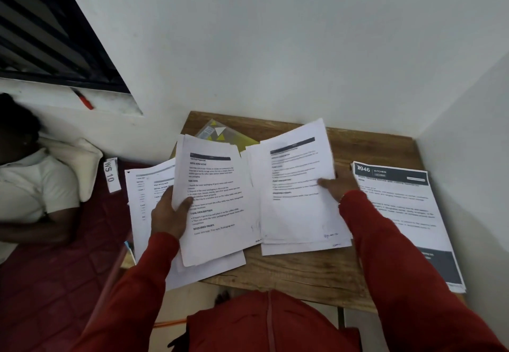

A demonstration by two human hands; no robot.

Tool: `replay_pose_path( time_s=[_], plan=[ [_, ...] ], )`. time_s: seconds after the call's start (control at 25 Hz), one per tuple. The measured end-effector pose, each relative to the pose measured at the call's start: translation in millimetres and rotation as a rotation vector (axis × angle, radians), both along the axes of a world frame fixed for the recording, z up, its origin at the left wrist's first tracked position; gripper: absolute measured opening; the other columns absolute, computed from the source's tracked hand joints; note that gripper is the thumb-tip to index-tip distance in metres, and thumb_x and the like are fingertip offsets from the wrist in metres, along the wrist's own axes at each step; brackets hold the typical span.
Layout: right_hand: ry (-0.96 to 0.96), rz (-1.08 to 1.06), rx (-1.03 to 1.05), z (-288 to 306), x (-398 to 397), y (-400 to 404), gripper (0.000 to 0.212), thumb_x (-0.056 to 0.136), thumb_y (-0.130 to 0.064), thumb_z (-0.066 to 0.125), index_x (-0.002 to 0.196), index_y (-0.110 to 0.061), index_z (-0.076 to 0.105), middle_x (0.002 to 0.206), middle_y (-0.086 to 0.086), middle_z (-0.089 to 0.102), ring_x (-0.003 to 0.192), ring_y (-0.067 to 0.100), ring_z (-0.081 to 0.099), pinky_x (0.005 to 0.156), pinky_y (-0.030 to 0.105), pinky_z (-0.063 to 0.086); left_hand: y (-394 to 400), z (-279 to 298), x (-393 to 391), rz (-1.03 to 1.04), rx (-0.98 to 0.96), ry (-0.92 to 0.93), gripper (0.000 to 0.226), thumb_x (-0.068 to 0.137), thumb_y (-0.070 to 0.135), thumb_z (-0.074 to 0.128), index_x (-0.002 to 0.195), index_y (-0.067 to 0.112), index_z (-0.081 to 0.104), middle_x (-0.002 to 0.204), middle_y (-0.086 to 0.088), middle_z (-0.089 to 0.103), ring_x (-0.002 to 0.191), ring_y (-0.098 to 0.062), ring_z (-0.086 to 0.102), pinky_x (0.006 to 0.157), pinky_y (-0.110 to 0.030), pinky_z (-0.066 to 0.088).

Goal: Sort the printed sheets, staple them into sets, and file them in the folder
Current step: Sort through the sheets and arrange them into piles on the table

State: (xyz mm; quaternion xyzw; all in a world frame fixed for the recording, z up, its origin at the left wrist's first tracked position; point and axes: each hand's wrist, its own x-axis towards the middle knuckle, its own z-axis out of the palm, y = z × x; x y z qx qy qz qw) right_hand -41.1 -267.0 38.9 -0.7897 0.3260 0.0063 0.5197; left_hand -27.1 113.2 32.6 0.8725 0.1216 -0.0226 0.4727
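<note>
- A person in red sleeves (399,269) leans over a small wooden table (303,271) set in the corner of a white-walled room, both arms reaching forward over printed sheets.
- The left hand (169,214) grips a sheaf of sheets (217,203) at its left edge, thumb curled over the printed face and fingers hidden behind; the sheaf rises tilted off the table, its lower edge overhanging more loose pages (148,208) spread beneath it at the table's left side.
- The right hand (337,185) holds the right edge of a second batch of sheets (297,186), thumb lying on the top page and the fingers tucked under it out of sight; the batch lies to the left of the hand, its top page lifted and slightly blurred, the lower pages resting on the wood.
- Just beside that hand, on the right side of the table, lies a separate stack (399,214) headed with a dark banner reading "946 KITCHEN".
- Farther back, a yellow folder (220,134) pokes out from behind the two held batches, near the wall.
- At far left another person in a white shirt (35,186) lies on a dark red mattress (55,282); a label reading "WS 10" (111,175) sits beside the table edge.
</note>
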Motion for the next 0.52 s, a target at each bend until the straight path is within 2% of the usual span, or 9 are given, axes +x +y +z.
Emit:
replay_pose_path(
  time_s=[0.16, 0.24, 0.28, 0.32, 0.36, 0.44, 0.52],
  plan=[
    [-0.176, -0.169, -0.099, 33.2, -26.6, -66.3, 0.043, 0.084, 0.005, 0.067, 0.125, -0.005, 0.057, 0.119, 0.017, 0.062, 0.096, 0.016, 0.053, 0.084, 0.028, 0.044, 6.7, 5.7, 7.3, 0.045, -0.064, -0.037, 0.039, 0.087, 0.022, 0.070, 0.123, 0.013, 0.059, 0.118, -0.009, 0.065, 0.103, -0.026, 0.060, 0.092, -0.037, 0.046],
    [-0.274, -0.267, -0.082, 41.4, -48.0, -108.7, 0.044, 0.081, 0.007, 0.069, 0.122, -0.006, 0.059, 0.112, 0.012, 0.067, 0.084, 0.009, 0.062, 0.082, 0.030, 0.052, 7.6, 9.1, 11.8, 0.045, -0.088, -0.042, 0.040, 0.086, 0.022, 0.071, 0.123, 0.012, 0.059, 0.119, -0.008, 0.065, 0.102, -0.024, 0.061, 0.092, -0.037, 0.047],
    [-0.303, -0.317, -0.049, 42.3, -60.1, -126.8, 0.042, 0.079, 0.007, 0.071, 0.118, -0.006, 0.062, 0.102, 0.002, 0.073, 0.077, 0.003, 0.065, 0.085, 0.032, 0.055, 6.6, 10.9, 14.1, 0.049, -0.100, -0.037, 0.040, 0.086, 0.022, 0.072, 0.123, 0.012, 0.059, 0.119, -0.008, 0.065, 0.103, -0.025, 0.061, 0.093, -0.039, 0.048],
    [-0.324, -0.362, -0.017, 43.0, -71.6, -141.0, 0.038, 0.076, 0.007, 0.073, 0.110, -0.009, 0.066, 0.090, -0.011, 0.074, 0.078, 0.004, 0.068, 0.091, 0.038, 0.054, 5.5, 11.3, 16.7, 0.053, -0.123, -0.028, 0.041, 0.084, 0.023, 0.073, 0.122, 0.012, 0.060, 0.119, -0.008, 0.065, 0.104, -0.026, 0.062, 0.094, -0.040, 0.049],
    [-0.346, -0.404, 0.011, 43.0, -81.6, -152.1, 0.034, 0.074, 0.007, 0.074, 0.101, -0.013, 0.068, 0.082, -0.018, 0.073, 0.087, 0.012, 0.070, 0.096, 0.045, 0.052, 3.1, 13.2, 18.4, 0.060, -0.153, -0.011, 0.041, 0.083, 0.023, 0.075, 0.120, 0.013, 0.061, 0.118, -0.009, 0.066, 0.103, -0.026, 0.063, 0.093, -0.040, 0.049],
    [-0.393, -0.474, 0.090, 42.5, -97.1, -164.2, 0.036, 0.071, 0.003, 0.078, 0.101, -0.014, 0.069, 0.092, -0.011, 0.074, 0.105, 0.030, 0.066, 0.099, 0.050, 0.049, -2.2, 12.9, 21.4, 0.059, -0.201, 0.018, 0.045, 0.078, 0.029, 0.079, 0.118, 0.017, 0.063, 0.117, -0.007, 0.068, 0.100, -0.023, 0.064, 0.093, -0.041, 0.051],
    [-0.484, -0.532, 0.218, 40.0, -106.5, -169.7, 0.063, 0.056, -0.011, 0.090, 0.114, -0.008, 0.067, 0.111, 0.005, 0.072, 0.109, 0.032, 0.065, 0.097, 0.048, 0.050, -7.4, 10.0, 23.7, 0.058, -0.248, 0.033, 0.053, 0.069, 0.036, 0.083, 0.115, 0.019, 0.064, 0.113, -0.002, 0.070, 0.099, -0.023, 0.067, 0.093, -0.047, 0.053]
  ],
)
